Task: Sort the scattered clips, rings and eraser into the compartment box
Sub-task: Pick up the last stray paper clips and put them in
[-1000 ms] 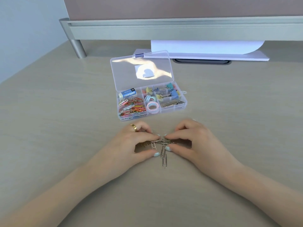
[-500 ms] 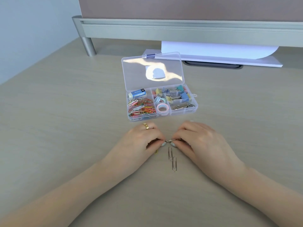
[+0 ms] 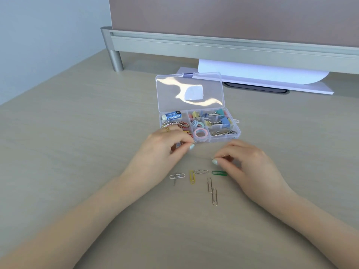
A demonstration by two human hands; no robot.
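An office workstation: a pale wood-grain bench (image 3: 77, 133) backed at its far edge by a fabric partition screen (image 3: 233, 16) on an aluminium rail (image 3: 213, 45), with a cable slot (image 3: 256, 88) and white paper sheets (image 3: 262, 74) beneath it.

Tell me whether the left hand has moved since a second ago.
Yes. The left hand has moved away from the right hand and toward the compartment box; it now overlaps the box's near left corner, where before it sat clear of it.
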